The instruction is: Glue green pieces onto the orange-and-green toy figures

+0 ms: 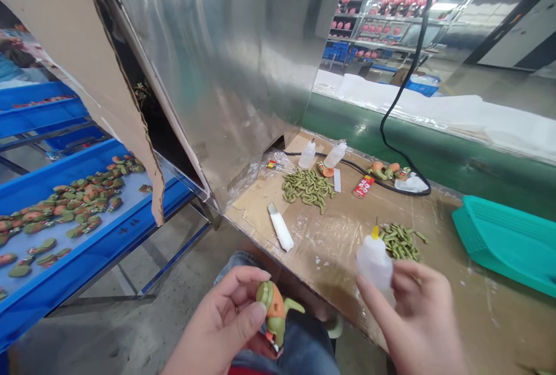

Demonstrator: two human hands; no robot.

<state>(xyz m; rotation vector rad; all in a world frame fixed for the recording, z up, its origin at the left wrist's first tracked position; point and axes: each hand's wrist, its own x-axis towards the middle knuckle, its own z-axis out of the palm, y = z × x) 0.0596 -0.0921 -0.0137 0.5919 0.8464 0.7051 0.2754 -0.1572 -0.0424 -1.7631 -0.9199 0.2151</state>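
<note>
My left hand [219,323] grips a small green and orange toy figure [273,311] in front of my lap. My right hand [412,320] holds a translucent squeeze bottle [374,262] with a yellow nozzle above the cardboard-covered bench [330,247]. Just beyond that bottle lies a heap of small green pieces [399,242], and a second heap [307,188] sits farther back. A white-handled cutter [281,227] rests between the hands and the far heap. Two more white bottles [324,154] stand at the back, near a red packet [364,186] and orange-green toy parts [384,171].
To the left, a blue-edged conveyor [65,224] carries many toy pieces, below a torn cardboard sheet [82,57]. A steel panel [217,57] rises behind the bench. A black cable [391,155] crosses its back, and a teal plastic tray [506,245] sits at right.
</note>
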